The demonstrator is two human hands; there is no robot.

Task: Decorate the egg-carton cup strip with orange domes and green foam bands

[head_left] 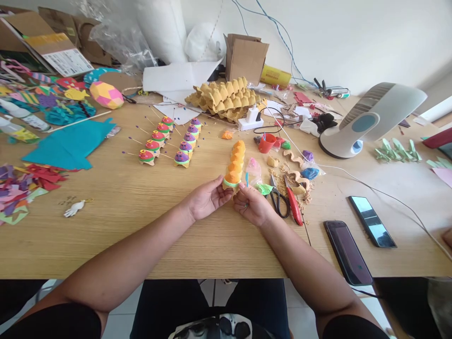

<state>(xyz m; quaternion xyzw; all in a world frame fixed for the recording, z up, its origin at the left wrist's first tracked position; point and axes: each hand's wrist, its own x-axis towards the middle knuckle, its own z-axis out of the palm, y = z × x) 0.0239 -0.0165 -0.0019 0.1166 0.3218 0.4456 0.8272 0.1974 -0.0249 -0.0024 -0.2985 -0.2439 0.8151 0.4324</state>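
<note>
In the head view, my left hand (211,196) holds the near end of an orange egg-carton strip (236,162). Its bumps are orange, and a light green band runs round the nearest cup. My right hand (252,203) is closed at the strip's right side, thumb against the near cup. A small flat blue tool (246,179) sticks up from its fingers. Just beyond lie a clear bag with pink clay (253,170) and light green clay (263,189). Black-handled scissors (279,202) and a red cutter (294,201) rest to the right.
Two decorated carton strips, one red (155,140) and one purple (188,142), carry thin sticks. Egg cartons (226,100) are stacked at the back. A white fan (367,120), two phones (348,252), a red cup (267,142), carton scraps (300,181) and blue felt (70,143) surround the work.
</note>
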